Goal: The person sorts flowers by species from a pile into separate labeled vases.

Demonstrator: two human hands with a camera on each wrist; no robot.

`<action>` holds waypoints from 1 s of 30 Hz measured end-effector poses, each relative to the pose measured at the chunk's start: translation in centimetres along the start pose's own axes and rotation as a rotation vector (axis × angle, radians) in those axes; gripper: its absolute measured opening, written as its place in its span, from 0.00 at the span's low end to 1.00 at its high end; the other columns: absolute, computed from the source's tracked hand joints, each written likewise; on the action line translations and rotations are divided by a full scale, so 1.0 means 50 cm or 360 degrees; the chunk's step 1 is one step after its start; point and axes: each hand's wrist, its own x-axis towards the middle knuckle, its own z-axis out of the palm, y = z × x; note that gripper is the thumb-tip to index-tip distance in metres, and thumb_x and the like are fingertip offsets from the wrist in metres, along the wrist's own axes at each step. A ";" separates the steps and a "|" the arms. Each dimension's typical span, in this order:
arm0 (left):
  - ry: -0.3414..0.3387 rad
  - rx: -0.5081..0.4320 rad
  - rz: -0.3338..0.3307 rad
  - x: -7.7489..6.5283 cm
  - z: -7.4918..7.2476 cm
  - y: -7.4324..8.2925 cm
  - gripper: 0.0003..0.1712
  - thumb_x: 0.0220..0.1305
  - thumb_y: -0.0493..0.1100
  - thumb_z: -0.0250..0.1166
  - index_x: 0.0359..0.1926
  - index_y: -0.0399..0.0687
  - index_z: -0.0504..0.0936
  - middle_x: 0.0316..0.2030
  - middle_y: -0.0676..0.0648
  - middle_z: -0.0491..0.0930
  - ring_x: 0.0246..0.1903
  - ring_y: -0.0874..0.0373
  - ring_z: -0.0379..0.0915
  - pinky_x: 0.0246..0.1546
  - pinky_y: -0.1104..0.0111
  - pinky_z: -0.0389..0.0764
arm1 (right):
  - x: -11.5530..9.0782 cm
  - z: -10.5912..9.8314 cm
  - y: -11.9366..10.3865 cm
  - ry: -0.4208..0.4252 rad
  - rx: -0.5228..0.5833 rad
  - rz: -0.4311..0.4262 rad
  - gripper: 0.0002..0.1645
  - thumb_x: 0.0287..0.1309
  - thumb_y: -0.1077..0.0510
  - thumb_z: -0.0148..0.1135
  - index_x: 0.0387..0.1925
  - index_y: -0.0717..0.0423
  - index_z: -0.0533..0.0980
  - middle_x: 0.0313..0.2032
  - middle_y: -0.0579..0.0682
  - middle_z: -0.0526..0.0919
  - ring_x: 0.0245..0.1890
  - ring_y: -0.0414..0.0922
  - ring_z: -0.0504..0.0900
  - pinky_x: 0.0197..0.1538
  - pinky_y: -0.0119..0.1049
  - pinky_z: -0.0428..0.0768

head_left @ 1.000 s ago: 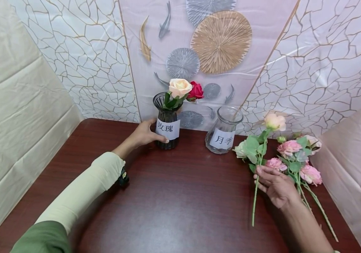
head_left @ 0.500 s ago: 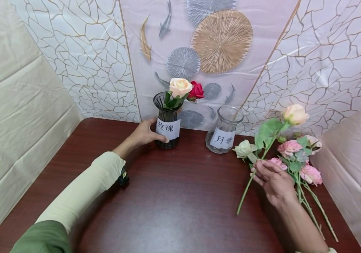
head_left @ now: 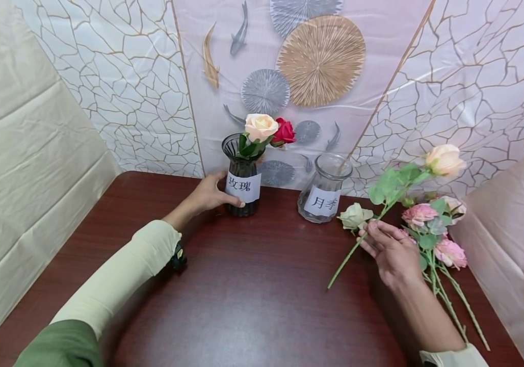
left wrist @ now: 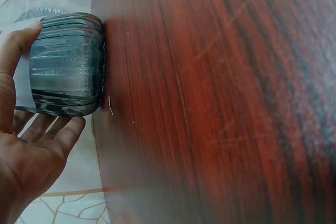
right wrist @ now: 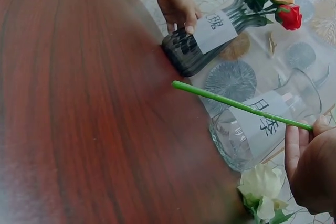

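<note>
My left hand (head_left: 209,194) grips the lower side of a dark ribbed glass vase (head_left: 243,209), thumb across its white paper label. A cream rose (head_left: 260,127) and a red rose (head_left: 284,131) stand in that vase. Between thumb and fingers, my right hand (head_left: 392,252) pinches the green stem of a peach rose (head_left: 444,160). Its bloom tilts up to the right, while the bare stem end (right wrist: 210,94) points down to the left. A clear glass vase (head_left: 319,196) with a white label stands between the hands, with no flower in it.
A white rose (head_left: 355,216) lies right of the clear vase. Several pink flowers (head_left: 450,253) with long stems lie at the table's right side. Behind the dark red table (head_left: 262,285) hangs a patterned backdrop (head_left: 142,76).
My right hand has moved slightly up and left with the peach rose. The bloom has swung right and the stem end left and up. My left hand has stayed on the dark vase.
</note>
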 end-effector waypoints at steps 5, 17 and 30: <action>-0.0002 -0.0008 0.0012 0.001 -0.001 -0.001 0.54 0.51 0.47 0.91 0.77 0.41 0.76 0.66 0.37 0.86 0.70 0.40 0.80 0.77 0.45 0.77 | 0.009 0.013 -0.009 0.0039 0.0048 -0.0005 0.14 0.76 0.70 0.67 0.35 0.53 0.91 0.35 0.50 0.96 0.36 0.44 0.97 0.44 0.39 0.95; -0.0004 -0.0022 0.0031 0.003 0.000 0.001 0.54 0.51 0.46 0.91 0.76 0.40 0.77 0.67 0.37 0.86 0.71 0.40 0.79 0.79 0.45 0.75 | 0.027 0.029 -0.025 0.0052 0.0109 -0.0024 0.12 0.75 0.69 0.68 0.36 0.54 0.91 0.37 0.50 0.97 0.37 0.44 0.96 0.44 0.39 0.95; -0.0013 -0.0023 0.0007 0.000 0.000 0.003 0.52 0.53 0.47 0.90 0.76 0.41 0.77 0.66 0.37 0.87 0.68 0.40 0.82 0.74 0.46 0.80 | 0.046 0.067 -0.048 0.0025 0.0143 -0.0097 0.10 0.73 0.71 0.69 0.34 0.57 0.88 0.36 0.52 0.96 0.36 0.46 0.96 0.44 0.41 0.96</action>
